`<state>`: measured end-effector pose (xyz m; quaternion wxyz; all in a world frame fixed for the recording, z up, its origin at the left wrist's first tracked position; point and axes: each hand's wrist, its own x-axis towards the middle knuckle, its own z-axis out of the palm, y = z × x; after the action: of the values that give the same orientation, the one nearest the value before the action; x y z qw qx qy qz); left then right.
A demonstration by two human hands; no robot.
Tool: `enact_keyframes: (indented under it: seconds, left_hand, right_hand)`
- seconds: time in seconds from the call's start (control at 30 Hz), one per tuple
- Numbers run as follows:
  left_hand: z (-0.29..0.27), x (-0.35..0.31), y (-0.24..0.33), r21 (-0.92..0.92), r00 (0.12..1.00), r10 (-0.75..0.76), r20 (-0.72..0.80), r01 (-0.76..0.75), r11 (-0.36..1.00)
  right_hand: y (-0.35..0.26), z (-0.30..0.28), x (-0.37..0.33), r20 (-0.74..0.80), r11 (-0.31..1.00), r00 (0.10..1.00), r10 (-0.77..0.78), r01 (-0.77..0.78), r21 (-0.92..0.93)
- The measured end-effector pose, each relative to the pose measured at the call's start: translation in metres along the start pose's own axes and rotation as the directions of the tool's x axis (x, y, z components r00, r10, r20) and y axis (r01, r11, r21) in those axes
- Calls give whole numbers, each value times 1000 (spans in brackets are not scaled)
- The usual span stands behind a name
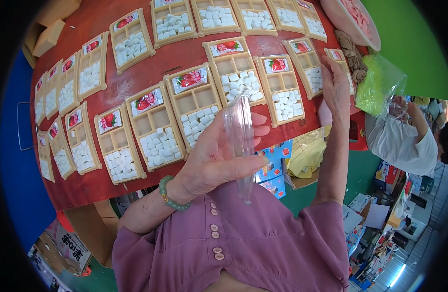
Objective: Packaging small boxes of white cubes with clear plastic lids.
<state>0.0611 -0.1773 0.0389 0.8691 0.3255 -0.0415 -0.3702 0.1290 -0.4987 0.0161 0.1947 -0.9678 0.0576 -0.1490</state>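
Red tabletop [121,86] forms the background. Just beyond the left hand [205,158] sits a beige tray [186,103] with white pieces [198,121]; half open, that hand holds clear plastic [239,127] between thumb and fingers. Rightward, the right hand [336,87], loosely curved, is beside another tray [309,60]; whether it grips anything cannot be told.

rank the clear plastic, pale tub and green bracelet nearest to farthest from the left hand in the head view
Nearest the left hand first:
1. clear plastic: held in it
2. green bracelet: just behind it, below and left
3. pale tub: far off, upper right
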Motion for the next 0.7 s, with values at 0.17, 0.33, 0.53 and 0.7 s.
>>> enact_keyframes:
  seconds: [0.17,0.33,0.53,0.7]
  left_hand:
    - [-3,-3,0,14,1000,18,10,-18,1000]
    - [-6,-5,1,2,1000,24,18,-24,1000]
    - [-8,-5,-2,5,999,48,8,-48,999]
    - [-8,2,-3,-102,999,50,16,-48,994]
  right_hand:
    - [-45,2,-2,28,954,975,-222,223,-200]
    - [-34,23,-9,74,951,973,-218,229,-208]
    - [-32,30,-17,5,923,980,-199,189,-334]
    - [-31,22,-30,6,888,999,-47,45,-459]
